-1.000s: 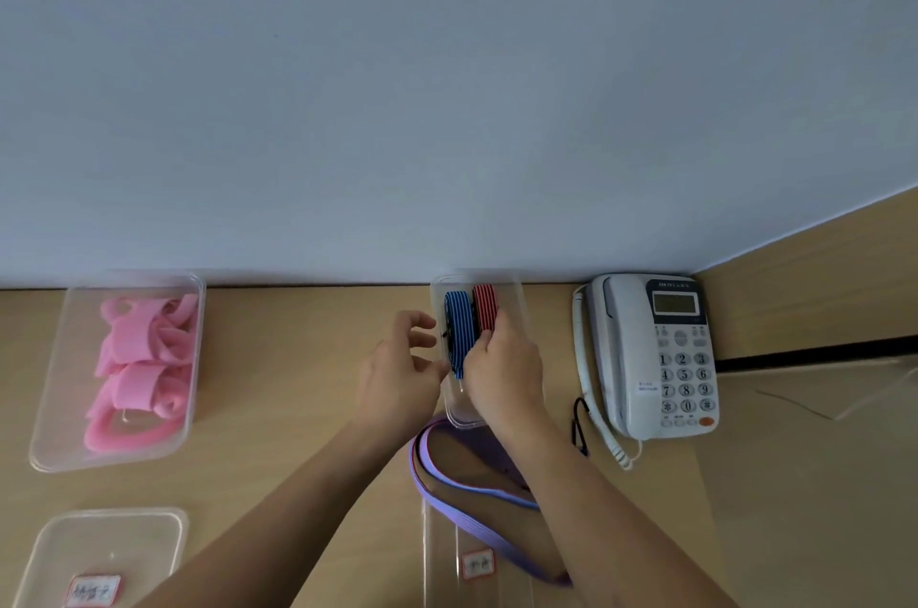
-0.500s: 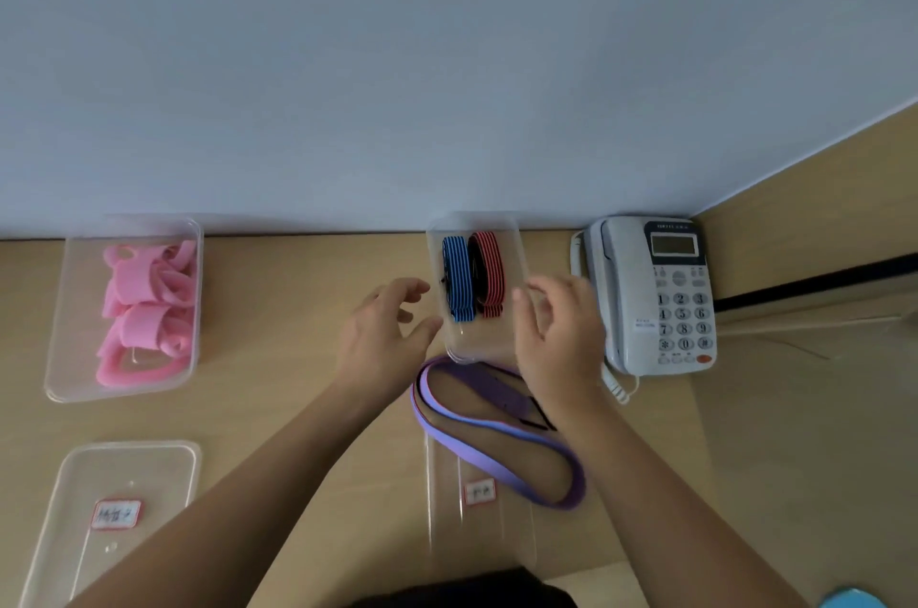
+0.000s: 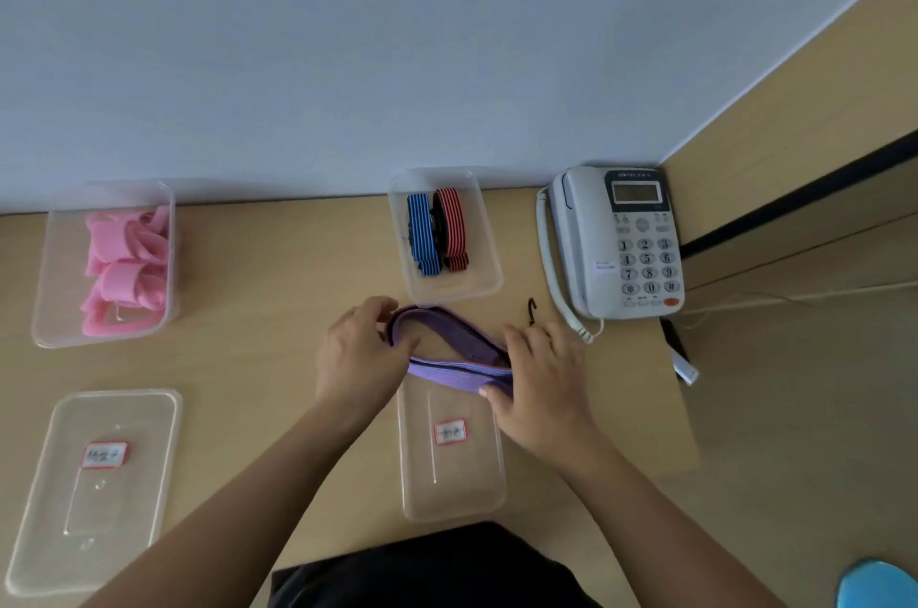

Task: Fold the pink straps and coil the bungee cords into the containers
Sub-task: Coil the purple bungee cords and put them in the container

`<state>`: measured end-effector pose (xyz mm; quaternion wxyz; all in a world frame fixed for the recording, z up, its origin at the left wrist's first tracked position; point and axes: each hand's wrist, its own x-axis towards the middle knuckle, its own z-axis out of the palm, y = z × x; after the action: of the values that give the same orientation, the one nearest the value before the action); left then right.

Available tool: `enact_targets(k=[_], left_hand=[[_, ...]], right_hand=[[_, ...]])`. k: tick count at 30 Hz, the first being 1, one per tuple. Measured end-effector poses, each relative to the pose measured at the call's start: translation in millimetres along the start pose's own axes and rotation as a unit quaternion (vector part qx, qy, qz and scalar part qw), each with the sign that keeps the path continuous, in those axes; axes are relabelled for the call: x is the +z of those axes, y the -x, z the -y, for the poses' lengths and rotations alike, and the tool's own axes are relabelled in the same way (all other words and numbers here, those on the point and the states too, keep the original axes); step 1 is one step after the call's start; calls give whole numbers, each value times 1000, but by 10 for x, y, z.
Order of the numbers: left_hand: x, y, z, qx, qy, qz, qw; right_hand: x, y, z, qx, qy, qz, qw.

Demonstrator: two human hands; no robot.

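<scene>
Both hands have been drawn back from the far container and are now closed on the purple bungee cord point(image 3: 449, 349), which half a second ago lay untouched in an open loop on the desk. The left hand point(image 3: 360, 354) is pinched on the loop's left bend, while the right hand point(image 3: 539, 379) is clamped over the gathered right end, thumb beneath the strands. The cord is held just above the desk point(image 3: 278, 309), between the bungee container point(image 3: 489, 282) and a clear lid point(image 3: 452, 453) with a red-bordered label. A black hook point(image 3: 532, 309) is seen beside the right hand, near the telephone point(image 3: 618, 240). Blue and red striped cords point(image 3: 437, 232) are already packed side by side in that container; folded pink straps point(image 3: 126, 267) are seen in the container point(image 3: 44, 309) at far left. For a tidy coil, the strands are best kept flat and stacked, the loop folded short enough to fit the free space on the container's right, and the hook tucked inward before release.
</scene>
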<state>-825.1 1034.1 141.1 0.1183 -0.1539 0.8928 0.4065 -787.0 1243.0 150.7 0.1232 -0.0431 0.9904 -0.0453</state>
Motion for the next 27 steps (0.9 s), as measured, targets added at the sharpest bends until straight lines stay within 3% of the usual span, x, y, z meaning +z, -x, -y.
enact_targets(k=[5, 11, 16, 18, 22, 27], left_hand=[[49, 108, -83, -1, 18, -30, 999], [44, 405, -250, 40, 37, -59, 997], [-8, 728, -495, 67, 23, -22, 997], [-57, 897, -616, 80, 69, -1, 994], [-100, 1352, -872, 101, 275, 30, 956], [-156, 1949, -871, 75, 341, -18, 937]], right_hand=[[22, 8, -36, -2, -29, -12, 999], [-64, 177, -171, -14, -97, -115, 989], [-256, 484, -375, -67, -169, -210, 961], [-373, 624, -456, -95, -197, -222, 950], [-565, 979, -507, -145, -321, -143, 925], [-715, 1480, -482, -216, -407, -11, 888]])
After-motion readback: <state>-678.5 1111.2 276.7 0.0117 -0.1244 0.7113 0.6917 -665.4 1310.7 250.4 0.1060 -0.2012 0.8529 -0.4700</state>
